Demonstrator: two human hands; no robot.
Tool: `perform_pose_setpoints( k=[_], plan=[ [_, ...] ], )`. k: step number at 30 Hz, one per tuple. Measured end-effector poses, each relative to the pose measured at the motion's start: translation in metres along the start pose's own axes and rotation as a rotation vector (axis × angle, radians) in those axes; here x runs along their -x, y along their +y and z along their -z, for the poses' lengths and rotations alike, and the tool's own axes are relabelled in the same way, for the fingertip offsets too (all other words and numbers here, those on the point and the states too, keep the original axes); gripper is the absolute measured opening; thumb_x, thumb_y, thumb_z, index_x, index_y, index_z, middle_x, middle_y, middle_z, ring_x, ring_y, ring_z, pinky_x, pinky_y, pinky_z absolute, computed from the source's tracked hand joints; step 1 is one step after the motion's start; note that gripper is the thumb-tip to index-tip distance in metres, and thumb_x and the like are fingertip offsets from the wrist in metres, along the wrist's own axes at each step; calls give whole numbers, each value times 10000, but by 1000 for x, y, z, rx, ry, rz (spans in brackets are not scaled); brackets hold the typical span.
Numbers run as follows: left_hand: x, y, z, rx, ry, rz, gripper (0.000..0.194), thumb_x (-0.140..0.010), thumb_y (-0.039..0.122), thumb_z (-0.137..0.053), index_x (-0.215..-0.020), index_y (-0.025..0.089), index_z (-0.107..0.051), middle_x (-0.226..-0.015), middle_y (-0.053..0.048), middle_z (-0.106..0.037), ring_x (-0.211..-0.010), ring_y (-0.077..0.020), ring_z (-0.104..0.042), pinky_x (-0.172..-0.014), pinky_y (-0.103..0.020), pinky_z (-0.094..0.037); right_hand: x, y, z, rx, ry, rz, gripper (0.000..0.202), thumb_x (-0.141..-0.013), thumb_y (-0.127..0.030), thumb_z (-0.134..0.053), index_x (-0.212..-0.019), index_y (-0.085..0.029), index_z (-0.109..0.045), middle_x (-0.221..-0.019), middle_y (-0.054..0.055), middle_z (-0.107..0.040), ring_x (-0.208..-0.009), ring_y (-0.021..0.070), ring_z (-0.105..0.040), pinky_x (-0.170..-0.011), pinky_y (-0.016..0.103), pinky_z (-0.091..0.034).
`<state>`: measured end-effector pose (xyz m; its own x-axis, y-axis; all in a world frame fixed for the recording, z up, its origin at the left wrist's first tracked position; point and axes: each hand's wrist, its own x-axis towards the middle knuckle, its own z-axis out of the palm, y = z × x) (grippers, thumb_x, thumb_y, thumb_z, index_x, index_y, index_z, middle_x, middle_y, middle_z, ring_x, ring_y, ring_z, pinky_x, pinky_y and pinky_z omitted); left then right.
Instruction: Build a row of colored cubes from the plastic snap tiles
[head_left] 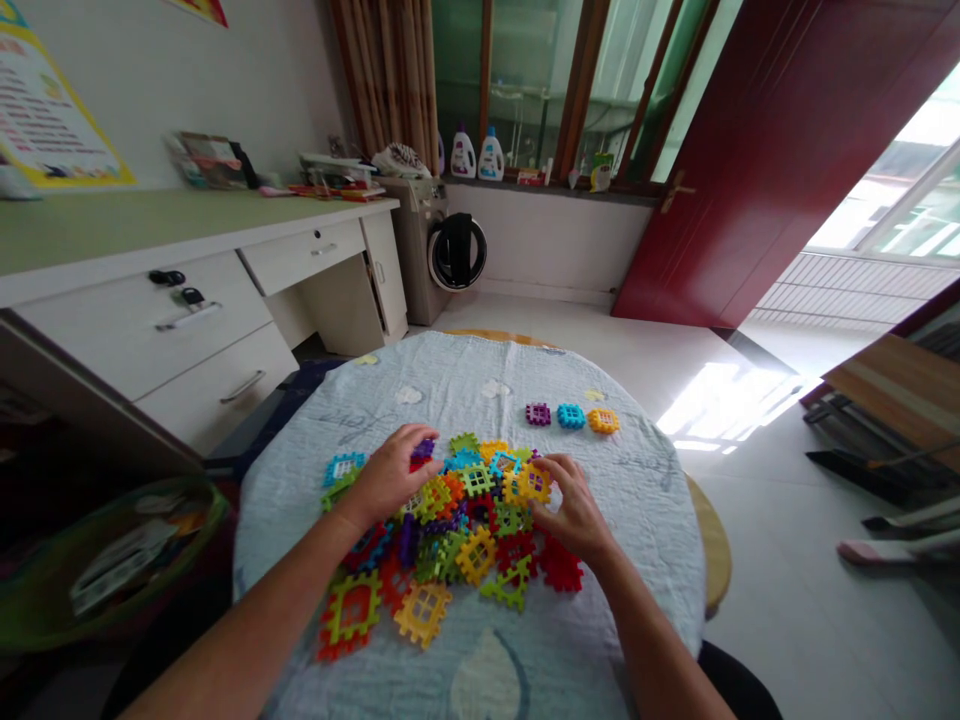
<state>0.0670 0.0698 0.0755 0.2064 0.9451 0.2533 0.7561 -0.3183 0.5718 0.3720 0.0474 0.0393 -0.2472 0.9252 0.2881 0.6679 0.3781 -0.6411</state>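
Observation:
A heap of colourful plastic interlocking blocks, square with notched edges and window-like grids, lies on the cloth-covered round table. My left hand is at the heap's left side, its thumb and fingers apart. A purple block shows in the gap between them; a firm hold on it is not visible. On the heap's right side, my right hand has thumb and fingers around the edges of a yellow window block. Beyond the heap, a purple block, a blue block and a yellow-orange block form a row.
A green basket with assorted items stands low at the left. The white desk runs along the left wall towards a washing machine with its round door open. A wooden stool pokes out under the table's right edge.

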Motion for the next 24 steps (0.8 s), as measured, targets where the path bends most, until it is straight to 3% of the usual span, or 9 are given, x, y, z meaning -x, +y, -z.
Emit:
perform_pose_setpoints(
  k=[5, 9, 17, 24],
  plan=[
    [30, -75, 24, -88, 250, 187, 444, -788, 568, -531, -987, 184, -633, -1125, -109, -635, -1130, -263, -578, -1066, -406, -418, -5, -12, -7, 33, -69, 66, 447, -720, -226, -632, -1165, -250, -600, -1191, 71, -595, -1129, 269, -502, -1029, 472, -380],
    [43, -107, 27, -98, 310, 293, 481, -785, 589, -482, -969, 171, -631, -1087, -125, -655, -1111, -274, -588, -1048, -410, -426, -5, -13, -9, 55, -120, 49, 450, -731, -243, -637, -1180, -249, -603, -1178, 70, -606, -1109, 269, -503, -1027, 472, -380],
    [50, -104, 14, -99, 280, 309, 461, -818, 581, -440, -951, 190, -645, -1063, -97, -694, -1060, -256, -626, -1004, -382, -453, -7, -12, -12, 85, -130, 41, 472, -684, -207, -648, -1153, -234, -603, -1089, 69, -599, -1044, 255, -511, -970, 433, -423],
    [52, -102, 18, -66, 285, 338, 458, -814, 592, -438, -922, 198, -648, -1026, -87, -712, -1019, -256, -650, -974, -365, -477, -3, 22, 22, 186, 26, -49, 442, -720, -227, -616, -1162, -222, -587, -1103, 81, -588, -1045, 267, -504, -968, 445, -403]
  ],
)
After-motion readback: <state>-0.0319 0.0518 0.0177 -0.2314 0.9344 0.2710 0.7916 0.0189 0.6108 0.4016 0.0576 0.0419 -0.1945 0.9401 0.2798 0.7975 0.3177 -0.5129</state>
